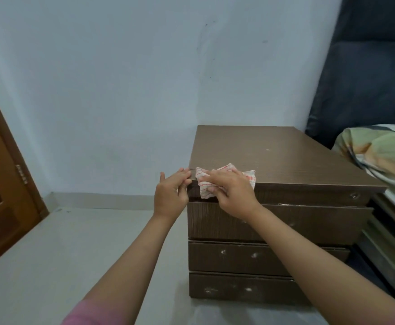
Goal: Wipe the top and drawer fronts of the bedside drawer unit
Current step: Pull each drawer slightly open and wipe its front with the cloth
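Observation:
A brown wooden drawer unit (283, 160) stands against the pale wall, with three drawer fronts (262, 256) facing me, each marked with white smudges. A white cloth with red stripes (227, 171) lies bunched on the top's front left edge and hangs over the lip. My right hand (233, 193) grips this cloth, fingers curled over it at the edge. My left hand (172, 194) rests on the unit's front left corner, fingertips touching the top edge, thumb against the side.
A bed with a patterned cover (379, 153) and a dark headboard (365, 73) stands directly right of the unit. A wooden door (2, 195) is at the far left. Grey floor (74, 242) stretches left of the unit.

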`<state>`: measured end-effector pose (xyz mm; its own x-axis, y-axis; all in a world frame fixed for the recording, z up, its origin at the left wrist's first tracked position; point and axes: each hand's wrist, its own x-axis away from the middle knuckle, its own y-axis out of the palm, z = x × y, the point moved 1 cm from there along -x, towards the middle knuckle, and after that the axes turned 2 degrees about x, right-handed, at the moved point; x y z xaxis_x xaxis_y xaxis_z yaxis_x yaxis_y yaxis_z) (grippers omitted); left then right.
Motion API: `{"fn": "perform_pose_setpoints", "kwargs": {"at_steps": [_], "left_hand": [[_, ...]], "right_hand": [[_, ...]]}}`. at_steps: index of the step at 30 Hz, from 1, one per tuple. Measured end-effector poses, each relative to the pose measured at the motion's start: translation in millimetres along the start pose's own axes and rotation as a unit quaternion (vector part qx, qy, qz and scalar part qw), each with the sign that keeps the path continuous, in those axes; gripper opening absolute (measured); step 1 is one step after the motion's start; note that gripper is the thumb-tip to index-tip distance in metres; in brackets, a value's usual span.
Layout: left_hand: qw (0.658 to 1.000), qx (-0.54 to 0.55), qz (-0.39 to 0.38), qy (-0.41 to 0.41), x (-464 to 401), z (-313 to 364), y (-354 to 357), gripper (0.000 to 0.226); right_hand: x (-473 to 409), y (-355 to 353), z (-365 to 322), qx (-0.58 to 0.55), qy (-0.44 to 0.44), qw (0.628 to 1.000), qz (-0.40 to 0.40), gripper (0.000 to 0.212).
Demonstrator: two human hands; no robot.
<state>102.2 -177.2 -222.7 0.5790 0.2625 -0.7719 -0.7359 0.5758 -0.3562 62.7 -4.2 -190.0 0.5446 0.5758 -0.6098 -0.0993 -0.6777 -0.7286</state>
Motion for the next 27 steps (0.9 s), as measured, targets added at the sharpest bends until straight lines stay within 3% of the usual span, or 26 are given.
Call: {"fn": "perform_pose_setpoints", "kwargs": {"at_steps": [9,13,18,23,27], "left_hand": [[1.0,0.004,-0.001,-0.012,0.0,0.9,-0.7,0.023],[1.0,-0.011,-0.001,-0.011,2.1,3.4,-1.5,0.022],[0.999,-0.024,0.021,-0.007,6.2,12.4,0.9,0.021],[0.998,-0.027,0.051,0.006,27.0,14.1,1.9,0.03],[0.999,-0.044,0.013,0.004,56.9,2.2,5.9,0.031]], "right_hand": [[22.3,-14.6,-3.2,-0.013,0.017,1.0,0.0,0.034],[49.5,-8.9,-7.6,-0.012,-0.002,0.999,0.053,0.038],[66.6,11.4,-4.5,0.008,0.04,0.991,0.131,0.043],[65.1,33.9,-6.7,0.069,0.052,0.99,0.111,0.043],[64.9,45.4,-3.3,0.088,0.07,0.986,0.12,0.04]]}}
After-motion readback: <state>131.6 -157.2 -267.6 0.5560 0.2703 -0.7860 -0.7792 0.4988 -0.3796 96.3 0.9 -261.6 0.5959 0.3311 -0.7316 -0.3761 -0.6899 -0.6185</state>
